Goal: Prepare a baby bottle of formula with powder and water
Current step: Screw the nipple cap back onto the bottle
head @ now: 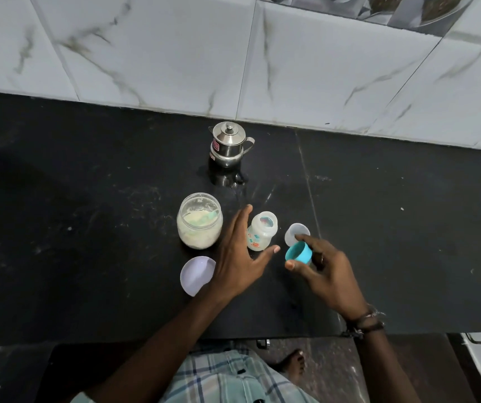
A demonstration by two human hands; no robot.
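A small clear baby bottle (262,231) stands open-topped on the black counter (88,213). My left hand (240,253) hovers just left of it with fingers spread and straight, thumb reaching below the bottle. My right hand (325,271) pinches the teal bottle collar (298,251) between thumb and fingers, to the right of the bottle. A clear bottle cap (295,231) lies behind the collar. The open jar of pale powder (200,221) with a green scoop inside stands left of the bottle. A lidded steel water pot (227,144) sits further back.
The jar's lilac lid (195,274) lies upside down near the front, partly under my left wrist. Marble-look wall tiles (233,53) rise behind the counter. The counter's front edge (146,340) runs just below my forearms.
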